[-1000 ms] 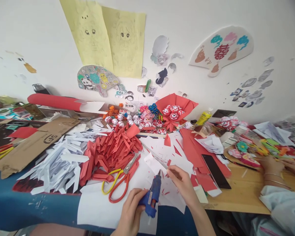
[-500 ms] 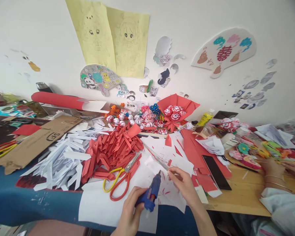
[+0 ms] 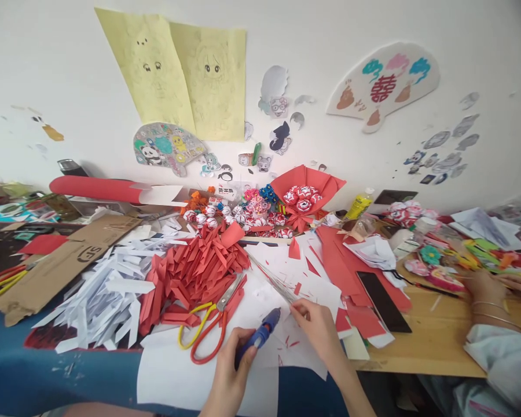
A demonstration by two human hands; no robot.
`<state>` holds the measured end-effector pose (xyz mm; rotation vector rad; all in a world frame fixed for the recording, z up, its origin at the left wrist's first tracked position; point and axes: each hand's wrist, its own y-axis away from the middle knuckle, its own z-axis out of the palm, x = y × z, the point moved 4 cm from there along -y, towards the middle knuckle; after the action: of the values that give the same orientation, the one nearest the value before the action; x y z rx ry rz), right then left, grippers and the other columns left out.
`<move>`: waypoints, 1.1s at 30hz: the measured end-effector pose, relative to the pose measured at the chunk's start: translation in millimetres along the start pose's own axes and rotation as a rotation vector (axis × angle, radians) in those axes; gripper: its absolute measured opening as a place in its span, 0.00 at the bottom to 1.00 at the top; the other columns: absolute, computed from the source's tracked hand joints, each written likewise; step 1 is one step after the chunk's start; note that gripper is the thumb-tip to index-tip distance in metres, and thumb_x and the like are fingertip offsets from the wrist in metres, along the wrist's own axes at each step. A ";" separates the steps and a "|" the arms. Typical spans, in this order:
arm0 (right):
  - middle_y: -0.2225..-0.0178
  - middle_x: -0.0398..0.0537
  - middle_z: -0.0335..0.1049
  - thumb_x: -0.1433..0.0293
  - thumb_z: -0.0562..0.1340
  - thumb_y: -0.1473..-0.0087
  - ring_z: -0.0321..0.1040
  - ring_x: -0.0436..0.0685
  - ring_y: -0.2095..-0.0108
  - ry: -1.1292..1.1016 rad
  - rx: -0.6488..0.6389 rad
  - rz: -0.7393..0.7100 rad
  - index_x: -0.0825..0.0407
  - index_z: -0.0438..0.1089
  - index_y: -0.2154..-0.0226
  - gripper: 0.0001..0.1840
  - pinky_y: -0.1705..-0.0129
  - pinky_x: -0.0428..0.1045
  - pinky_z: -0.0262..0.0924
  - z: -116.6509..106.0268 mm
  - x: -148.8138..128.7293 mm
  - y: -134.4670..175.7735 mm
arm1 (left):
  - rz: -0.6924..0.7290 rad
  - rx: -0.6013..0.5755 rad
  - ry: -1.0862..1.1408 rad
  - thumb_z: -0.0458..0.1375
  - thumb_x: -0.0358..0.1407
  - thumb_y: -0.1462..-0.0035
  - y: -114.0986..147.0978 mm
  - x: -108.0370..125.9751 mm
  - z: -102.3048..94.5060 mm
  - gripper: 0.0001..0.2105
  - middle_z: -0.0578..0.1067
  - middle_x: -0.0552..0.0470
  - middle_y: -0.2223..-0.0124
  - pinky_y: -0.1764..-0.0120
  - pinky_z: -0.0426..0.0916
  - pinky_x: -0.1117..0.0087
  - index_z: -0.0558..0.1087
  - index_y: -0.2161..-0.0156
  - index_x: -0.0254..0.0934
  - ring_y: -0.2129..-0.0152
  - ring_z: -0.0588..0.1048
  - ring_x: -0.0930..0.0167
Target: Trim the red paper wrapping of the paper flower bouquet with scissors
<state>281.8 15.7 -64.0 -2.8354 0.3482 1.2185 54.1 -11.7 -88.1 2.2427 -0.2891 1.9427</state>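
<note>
My left hand [image 3: 231, 365] is wrapped round a blue glue gun [image 3: 264, 331], its nozzle pointing up and to the right, above white paper [image 3: 208, 376]. The fingers of my right hand [image 3: 320, 329] pinch the near end of a bundle of thin wires [image 3: 274, 279] that lies slanted on the paper; how many they grip cannot be made out. Left of the glue gun lie scissors [image 3: 220, 317] with one yellow and one red handle. Behind them is a heap of folded red paper pieces [image 3: 200, 263], with white paper strips [image 3: 108, 289] beside it.
Red paper sheets [image 3: 336, 255] and a black phone-like slab [image 3: 382, 301] lie to the right. At the far right a co-worker's hand [image 3: 486, 289] works among colourful pieces. A red paper bouquet [image 3: 306, 194] stands by the wall; cardboard [image 3: 65, 260] lies left.
The glue gun has turned in my left hand, its nozzle swinging down and more toward the right. My right hand has shifted slightly left and stays at the wire ends. The view has shifted a little.
</note>
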 end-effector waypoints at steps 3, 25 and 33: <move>0.73 0.47 0.75 0.61 0.55 0.44 0.68 0.58 0.73 0.020 -0.011 -0.023 0.50 0.73 0.69 0.15 0.68 0.50 0.54 0.8 -1.4 0.3 | -0.005 -0.001 0.022 0.54 0.46 0.39 -3.3 -1.9 2.3 0.14 0.73 0.50 0.66 0.66 0.62 0.71 0.70 0.59 0.37 0.69 0.70 0.69; 0.70 0.45 0.77 0.65 0.52 0.40 0.71 0.57 0.69 0.190 -0.033 -0.007 0.49 0.73 0.66 0.14 0.69 0.49 0.51 1.8 -3.7 -1.4 | 0.023 0.010 0.047 0.53 0.45 0.38 -12.8 -6.2 8.9 0.12 0.63 0.55 0.69 0.69 0.58 0.72 0.63 0.65 0.38 0.73 0.62 0.73; 0.69 0.46 0.77 0.66 0.50 0.39 0.74 0.60 0.67 0.299 -0.014 -0.054 0.48 0.72 0.67 0.16 0.69 0.49 0.53 3.2 -11.6 2.0 | -0.012 -0.004 0.050 0.53 0.46 0.38 -13.5 -4.0 8.7 0.13 0.62 0.56 0.71 0.70 0.57 0.72 0.64 0.65 0.37 0.74 0.61 0.73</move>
<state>271.3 16.3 -57.8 -3.0181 0.2697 0.7897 65.2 -0.6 -93.2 2.1846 -0.2716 1.9872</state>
